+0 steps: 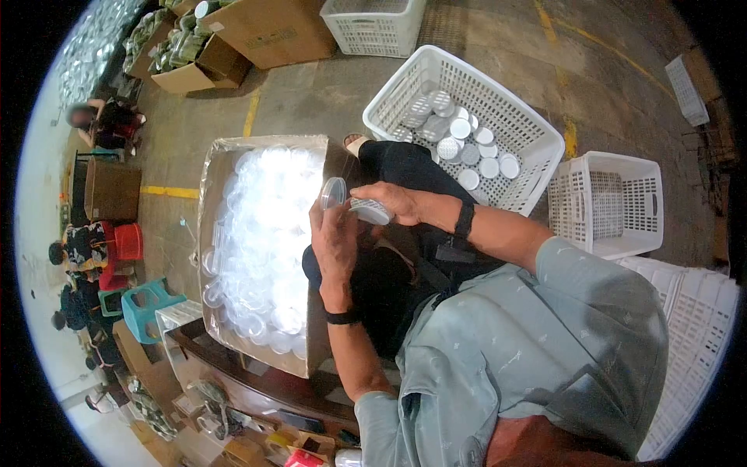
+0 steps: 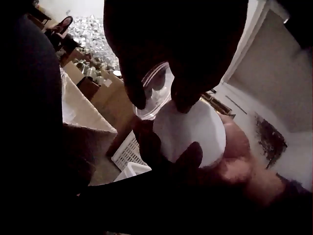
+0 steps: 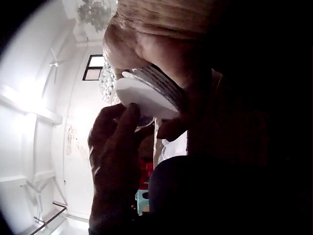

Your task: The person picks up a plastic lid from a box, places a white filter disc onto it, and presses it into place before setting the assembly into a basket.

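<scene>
In front of the lap, my left hand [image 1: 334, 243] holds a clear round plastic lid [image 1: 334, 192] upright between its fingers. My right hand [image 1: 395, 204] grips a shallow round lid [image 1: 372, 211] with a white face and a clear side. Both hands meet at this piece: in the left wrist view dark fingertips lie on the white disc [image 2: 191, 133], with the clear lid [image 2: 157, 90] just beside it. From the right wrist, the white disc [image 3: 142, 96] tilts against a ridged rim [image 3: 159, 81] under the right fingers, and left fingertips touch its lower edge.
An open cardboard box [image 1: 317, 327] heaped with clear plastic lids [image 1: 264, 249] stands at the left. Ahead, a white basket [image 1: 537, 144] holds several white-faced round pieces [image 1: 461, 128]. More white baskets [image 1: 607, 204] stand right. Other people and stools [image 1: 152, 307] are far left.
</scene>
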`<move>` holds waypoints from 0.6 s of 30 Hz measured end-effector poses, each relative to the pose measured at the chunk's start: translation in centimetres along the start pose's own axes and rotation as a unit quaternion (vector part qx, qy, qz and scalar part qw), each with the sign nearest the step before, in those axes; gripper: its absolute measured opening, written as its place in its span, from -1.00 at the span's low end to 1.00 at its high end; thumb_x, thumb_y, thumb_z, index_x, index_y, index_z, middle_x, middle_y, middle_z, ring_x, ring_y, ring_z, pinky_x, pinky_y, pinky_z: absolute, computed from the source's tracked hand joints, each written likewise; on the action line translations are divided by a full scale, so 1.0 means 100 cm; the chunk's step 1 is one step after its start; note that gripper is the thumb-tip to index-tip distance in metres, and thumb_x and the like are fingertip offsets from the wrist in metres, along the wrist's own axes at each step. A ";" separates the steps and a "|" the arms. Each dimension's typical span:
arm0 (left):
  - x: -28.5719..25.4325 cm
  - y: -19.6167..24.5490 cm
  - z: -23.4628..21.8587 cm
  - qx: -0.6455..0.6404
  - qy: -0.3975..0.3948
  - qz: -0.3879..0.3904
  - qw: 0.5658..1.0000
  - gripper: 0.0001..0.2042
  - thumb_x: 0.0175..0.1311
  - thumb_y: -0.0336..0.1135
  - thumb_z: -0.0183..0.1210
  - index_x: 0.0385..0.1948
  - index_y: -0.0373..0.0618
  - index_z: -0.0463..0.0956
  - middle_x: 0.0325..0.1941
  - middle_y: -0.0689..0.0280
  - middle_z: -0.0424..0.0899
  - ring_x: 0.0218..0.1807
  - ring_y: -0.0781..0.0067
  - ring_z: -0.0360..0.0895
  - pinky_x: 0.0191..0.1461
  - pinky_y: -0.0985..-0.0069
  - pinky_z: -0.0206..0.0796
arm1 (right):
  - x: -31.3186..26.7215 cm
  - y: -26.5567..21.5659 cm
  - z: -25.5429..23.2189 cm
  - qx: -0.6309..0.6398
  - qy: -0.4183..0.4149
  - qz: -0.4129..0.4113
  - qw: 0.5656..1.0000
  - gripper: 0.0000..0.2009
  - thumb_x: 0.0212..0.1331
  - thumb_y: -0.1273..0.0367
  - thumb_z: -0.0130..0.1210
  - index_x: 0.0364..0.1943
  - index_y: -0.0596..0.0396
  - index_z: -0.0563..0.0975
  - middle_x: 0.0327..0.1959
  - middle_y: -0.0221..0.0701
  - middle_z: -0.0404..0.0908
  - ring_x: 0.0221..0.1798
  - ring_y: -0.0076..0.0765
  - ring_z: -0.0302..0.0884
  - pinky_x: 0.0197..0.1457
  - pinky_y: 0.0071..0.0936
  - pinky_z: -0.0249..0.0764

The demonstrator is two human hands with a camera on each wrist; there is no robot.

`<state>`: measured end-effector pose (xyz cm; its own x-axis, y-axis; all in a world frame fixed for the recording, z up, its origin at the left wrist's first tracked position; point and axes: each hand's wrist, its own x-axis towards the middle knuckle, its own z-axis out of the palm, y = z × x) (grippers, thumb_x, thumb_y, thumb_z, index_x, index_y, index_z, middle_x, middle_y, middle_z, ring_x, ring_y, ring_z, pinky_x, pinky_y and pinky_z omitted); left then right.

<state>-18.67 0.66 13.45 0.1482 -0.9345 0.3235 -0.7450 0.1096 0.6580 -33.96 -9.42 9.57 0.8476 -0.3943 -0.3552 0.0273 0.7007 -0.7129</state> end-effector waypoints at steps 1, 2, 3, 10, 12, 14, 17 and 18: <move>-0.001 -0.006 -0.001 -0.011 0.000 0.007 1.000 -0.75 0.21 -0.57 0.26 -0.08 -0.16 0.53 0.22 -0.04 0.48 0.17 -0.10 0.54 0.14 0.23 0.48 | 0.002 0.002 -0.003 -0.001 0.000 0.001 1.000 -0.49 0.40 -0.06 -0.06 0.07 0.09 0.54 -0.11 -0.32 0.64 -0.11 -0.32 0.64 -0.22 -0.27 0.65; -0.001 -0.013 -0.004 -0.011 0.002 0.006 1.000 -0.75 0.21 -0.57 0.26 -0.08 -0.16 0.53 0.22 -0.04 0.48 0.17 -0.10 0.54 0.14 0.23 0.48 | 0.006 0.007 -0.008 0.014 0.000 0.004 1.000 -0.49 0.40 -0.05 -0.05 0.10 0.11 0.53 -0.07 -0.29 0.64 -0.08 -0.29 0.64 -0.20 -0.28 0.66; 0.000 -0.016 -0.010 -0.041 0.003 -0.007 0.999 -0.81 0.22 -0.56 0.27 -0.17 -0.20 0.52 0.20 -0.02 0.49 0.14 -0.01 0.56 0.06 0.25 0.52 | 0.007 0.007 -0.007 0.028 0.001 0.009 1.000 -0.48 0.40 -0.04 -0.05 0.13 0.12 0.52 -0.03 -0.26 0.65 -0.05 -0.26 0.65 -0.19 -0.29 0.66; -0.024 -0.040 -0.018 -0.276 0.074 -0.236 0.929 -0.90 0.43 -0.49 0.11 -0.14 -0.26 0.40 0.22 0.00 0.52 0.09 0.32 0.58 0.02 0.48 0.55 | -0.002 0.007 -0.001 -0.118 0.051 -0.096 0.987 -0.37 0.38 0.00 -0.05 0.38 0.15 0.32 0.01 -0.27 0.59 -0.01 -0.30 0.57 -0.20 -0.40 0.65; -0.026 -0.044 -0.012 -0.296 0.102 -0.213 0.926 -0.87 0.42 -0.41 0.14 -0.12 -0.24 0.43 0.25 0.00 0.50 -0.17 0.45 0.62 -0.25 0.57 0.53 | -0.003 0.007 0.004 -0.213 0.018 -0.135 0.968 -0.35 0.37 0.06 -0.01 0.45 0.11 0.24 0.00 -0.27 0.58 -0.03 -0.34 0.56 -0.20 -0.43 0.64; -0.025 -0.040 -0.015 -0.287 0.096 -0.235 0.924 -0.84 0.42 -0.43 0.12 -0.06 -0.23 0.42 0.23 -0.01 0.51 -0.15 0.46 0.61 -0.23 0.56 0.54 | 0.000 0.011 0.004 -0.211 0.017 -0.130 0.969 -0.34 0.36 0.08 0.01 0.46 0.09 0.23 -0.01 -0.28 0.58 -0.03 -0.35 0.55 -0.20 -0.43 0.63; -0.020 -0.031 -0.015 -0.239 0.090 -0.226 0.940 -0.66 0.42 -0.45 0.08 0.19 -0.25 0.33 0.21 -0.02 0.51 -0.12 0.39 0.63 -0.21 0.54 0.55 | 0.003 0.011 0.002 -0.214 0.018 -0.125 0.969 -0.34 0.35 0.10 0.03 0.48 0.06 0.22 -0.03 -0.29 0.58 -0.04 -0.36 0.54 -0.22 -0.45 0.62; -0.020 -0.029 -0.013 -0.259 0.106 -0.217 0.935 -0.56 0.43 -0.45 0.06 0.31 -0.24 0.22 0.21 -0.03 0.50 -0.11 0.34 0.63 -0.19 0.52 0.56 | 0.002 0.011 0.004 -0.215 0.020 -0.124 0.969 -0.33 0.35 0.11 0.03 0.48 0.05 0.21 -0.04 -0.30 0.58 -0.04 -0.37 0.54 -0.23 -0.46 0.61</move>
<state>-15.97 2.68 11.74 0.5310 -0.8464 0.0405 -0.1772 -0.0642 0.9821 -33.56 -8.53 8.94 0.8214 -0.5478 -0.1587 -0.0037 0.2731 -0.9620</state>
